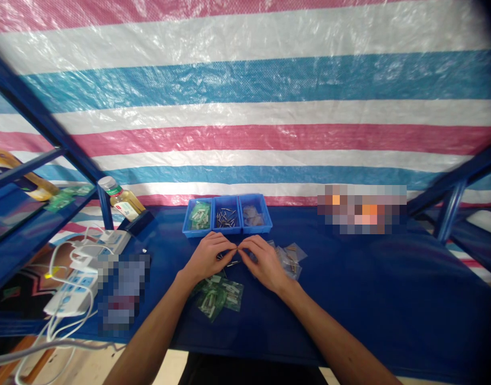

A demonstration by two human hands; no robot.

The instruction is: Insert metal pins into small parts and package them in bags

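My left hand (208,255) and my right hand (266,262) meet at the fingertips over the table, both pinched. Whatever lies between the fingertips is too small to make out. Beneath and beside my left fingers are several loose thin metal pins (231,263). Green-tinted small bags (213,299) with pale pieces inside lie below my left wrist. Clear bags (292,258) holding thin brownish pieces are to the right of my right hand. Just beyond my hands stand three joined blue bins (227,231): green bags on the left, metal pins in the middle, clear bags on the right.
White power strips (71,291) with tangled cables run along the left side of the blue table (373,299). A bottle (123,200) leans near the left post. Blurred-out patches cover things at left and back right. A striped plastic sheet (245,80) hangs behind.
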